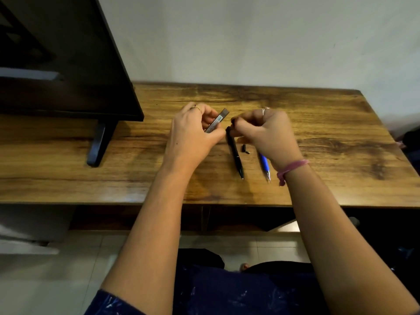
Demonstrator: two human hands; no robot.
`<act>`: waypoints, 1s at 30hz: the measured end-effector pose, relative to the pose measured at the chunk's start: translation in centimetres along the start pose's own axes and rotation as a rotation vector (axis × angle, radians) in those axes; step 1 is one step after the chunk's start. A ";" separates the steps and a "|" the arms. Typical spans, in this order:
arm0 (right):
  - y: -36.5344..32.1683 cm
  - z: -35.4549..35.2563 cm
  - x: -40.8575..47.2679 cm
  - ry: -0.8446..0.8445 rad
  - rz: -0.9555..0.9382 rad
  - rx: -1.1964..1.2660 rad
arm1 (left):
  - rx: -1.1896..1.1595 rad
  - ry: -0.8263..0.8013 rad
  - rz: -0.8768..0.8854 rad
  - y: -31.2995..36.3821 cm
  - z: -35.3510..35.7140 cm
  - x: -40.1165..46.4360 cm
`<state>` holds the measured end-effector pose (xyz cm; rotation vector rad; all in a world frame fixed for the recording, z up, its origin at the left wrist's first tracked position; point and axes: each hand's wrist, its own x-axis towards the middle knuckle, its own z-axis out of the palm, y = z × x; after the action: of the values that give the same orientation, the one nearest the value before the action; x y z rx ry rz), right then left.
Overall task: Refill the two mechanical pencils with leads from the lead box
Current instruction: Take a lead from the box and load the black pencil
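A wooden desk with a strong grain stands against a pale wall, above a tiled floor. At the far left a dark monitor rests on a black foot, its screen turned away at an angle. Near the middle of the desk, the left hand holds the lead box, a slim grey case with a small label, pinched between thumb and curled fingers and tilted so that its upper end points up and to the right. Just beside it lies the black mechanical pencil on the wood, tip toward the person, its upper end reaching up between the two hands. A small dark cap lies on the desk right of the black pencil, apart from it. The right hand, with a ring and a pink band at the wrist, has its fingers curled and pinches something small and dark at the fingertips close to the pencil's top; what it is cannot be told. The blue mechanical pencil lies partly under that hand, tip toward the person.
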<state>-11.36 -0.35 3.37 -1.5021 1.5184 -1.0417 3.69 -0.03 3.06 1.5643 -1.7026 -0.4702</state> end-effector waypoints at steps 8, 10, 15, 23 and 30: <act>-0.2 -1.5 0.4 -0.091 0.089 0.566 | -0.011 -0.021 0.123 0.5 0.2 -0.2; 0.0 -1.7 0.3 -0.115 0.064 0.514 | -0.006 -0.038 0.126 0.5 0.2 -0.2; 0.0 -2.5 0.4 -0.172 -0.037 0.216 | -0.008 -0.082 0.159 0.5 0.0 -0.4; -0.4 -2.8 0.4 -0.179 -0.158 -0.246 | 0.049 -0.138 0.198 0.2 0.1 -0.4; -0.6 -2.9 0.3 -0.204 -0.128 -0.283 | 0.074 -0.179 0.220 0.0 0.1 -0.4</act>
<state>-13.81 -0.50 5.11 -1.8612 1.4847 -0.7384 3.60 0.33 2.92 1.3992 -2.0232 -0.4493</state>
